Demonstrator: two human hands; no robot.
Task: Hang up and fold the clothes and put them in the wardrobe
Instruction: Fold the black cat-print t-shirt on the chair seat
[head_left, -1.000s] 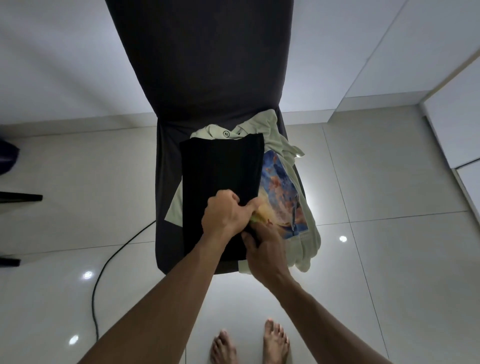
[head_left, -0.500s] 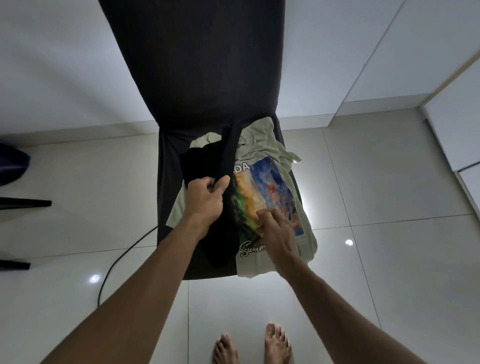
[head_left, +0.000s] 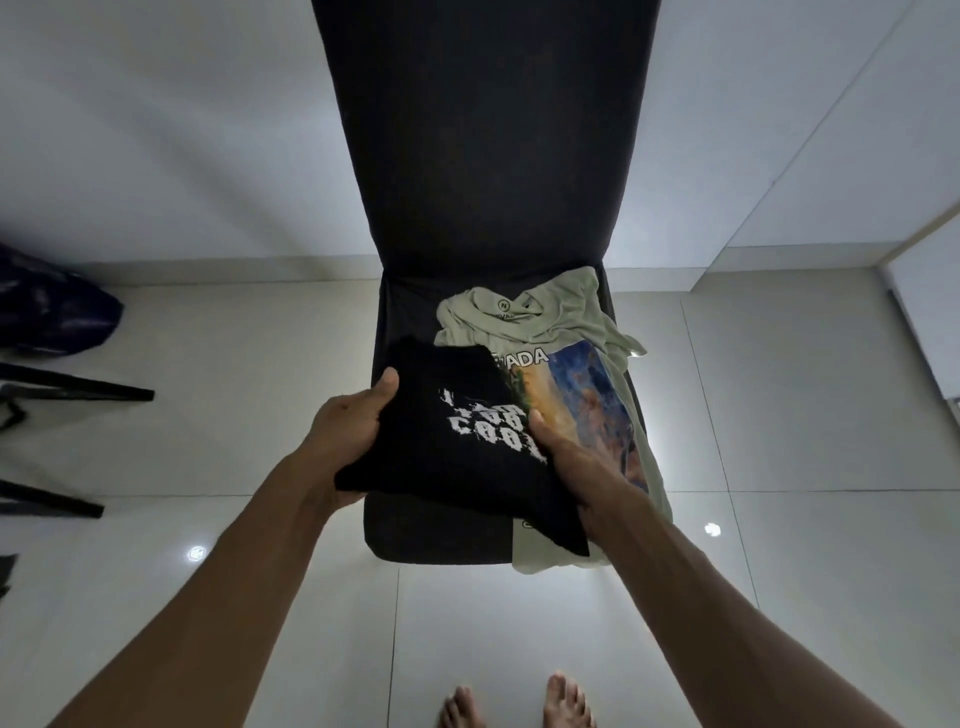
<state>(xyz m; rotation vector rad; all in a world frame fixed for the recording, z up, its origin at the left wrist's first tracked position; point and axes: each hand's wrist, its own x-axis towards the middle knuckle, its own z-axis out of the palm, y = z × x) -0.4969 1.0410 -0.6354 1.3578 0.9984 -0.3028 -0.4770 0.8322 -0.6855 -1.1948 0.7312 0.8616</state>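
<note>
A folded black T-shirt (head_left: 457, 457) with white lettering lies over the front of a dark chair seat (head_left: 410, 535). My left hand (head_left: 348, 431) grips its left edge, thumb on top and fingers underneath. My right hand (head_left: 566, 457) holds its right edge, thumb on top. Under and to the right of it lies a pale green T-shirt (head_left: 545, 317) with a colourful picture print, spread loosely across the seat and hanging over its front right corner.
The chair's tall dark back (head_left: 483, 130) rises in front of me against a white wall. Glossy pale floor tiles surround the chair. Dark furniture legs (head_left: 78, 389) and a dark bag (head_left: 52, 306) sit at the left. My bare feet (head_left: 514, 701) stand near the bottom edge.
The black shirt has been folded smaller and turned so its white lettering faces up. Both hands have moved to its side edges, and it now sits left of the green shirt's print.
</note>
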